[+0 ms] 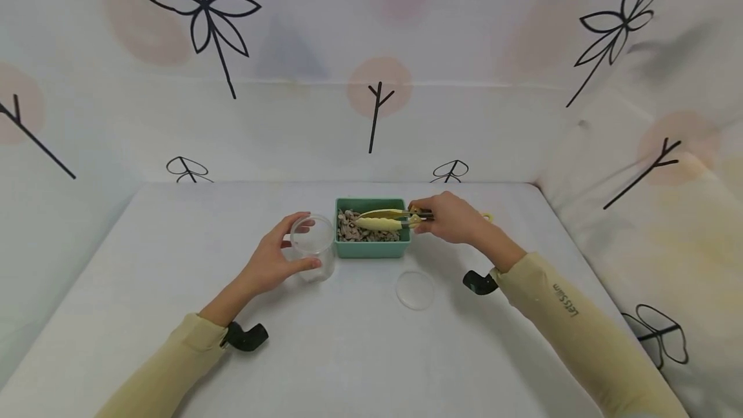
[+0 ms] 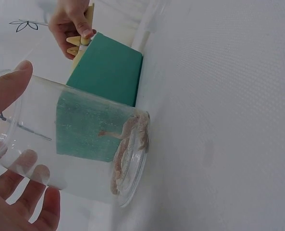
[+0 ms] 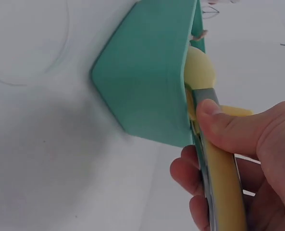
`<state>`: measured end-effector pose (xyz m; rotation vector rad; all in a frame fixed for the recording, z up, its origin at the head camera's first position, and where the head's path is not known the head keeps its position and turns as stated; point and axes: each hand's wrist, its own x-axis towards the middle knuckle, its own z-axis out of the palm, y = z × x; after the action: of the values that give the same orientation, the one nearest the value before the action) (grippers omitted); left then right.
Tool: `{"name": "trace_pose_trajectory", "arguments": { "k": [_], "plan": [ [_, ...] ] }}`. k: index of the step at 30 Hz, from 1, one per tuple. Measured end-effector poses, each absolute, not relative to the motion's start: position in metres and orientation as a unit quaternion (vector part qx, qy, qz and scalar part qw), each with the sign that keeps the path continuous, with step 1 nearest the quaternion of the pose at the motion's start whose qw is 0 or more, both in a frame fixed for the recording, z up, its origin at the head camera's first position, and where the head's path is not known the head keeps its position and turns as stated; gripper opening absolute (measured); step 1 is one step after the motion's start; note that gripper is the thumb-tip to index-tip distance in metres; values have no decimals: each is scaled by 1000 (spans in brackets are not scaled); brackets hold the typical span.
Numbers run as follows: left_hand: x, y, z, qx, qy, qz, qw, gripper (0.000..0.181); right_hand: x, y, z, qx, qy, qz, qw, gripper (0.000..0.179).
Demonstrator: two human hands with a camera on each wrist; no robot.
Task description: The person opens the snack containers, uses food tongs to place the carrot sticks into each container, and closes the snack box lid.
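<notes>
My left hand (image 1: 264,268) grips a clear plastic jar (image 1: 318,260) standing upright on the table, left of a green rectangular box (image 1: 371,250). A few pale brownish strips (image 2: 126,144) lie at the jar's bottom in the left wrist view. Greyish-brown shredded pieces (image 1: 348,227) cover the inside of the box. Over its right rim, my right hand (image 1: 455,219) holds yellow tongs (image 1: 380,224), thumb pressed on a handle (image 3: 224,178) in the right wrist view. The tongs' tips reach down among the shreds; whether they pinch any is hidden.
A clear round lid (image 1: 415,290) lies flat on the white table (image 1: 348,353), in front of the box and to its right. Behind the table hangs a patterned cloth (image 1: 325,128), which continues along both sides. Dark wrist cameras (image 1: 246,337) sit under both sleeves.
</notes>
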<state>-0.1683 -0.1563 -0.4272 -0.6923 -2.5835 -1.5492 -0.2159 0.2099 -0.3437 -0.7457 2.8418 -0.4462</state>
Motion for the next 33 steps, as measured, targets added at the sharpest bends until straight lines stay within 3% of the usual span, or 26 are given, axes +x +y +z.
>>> {"name": "trace_pose_trajectory", "arguments": {
  "k": [17, 33],
  "plan": [
    [-151, -147, -398, -216, -841, -497, 15, 84, -220, 225, -346, -252, 939, -231, 44, 39],
    [-154, -147, -400, -210, -842, -496, 14, 83, -215, 218, -317, -277, 910, -307, 27, 33]
  ]
}}
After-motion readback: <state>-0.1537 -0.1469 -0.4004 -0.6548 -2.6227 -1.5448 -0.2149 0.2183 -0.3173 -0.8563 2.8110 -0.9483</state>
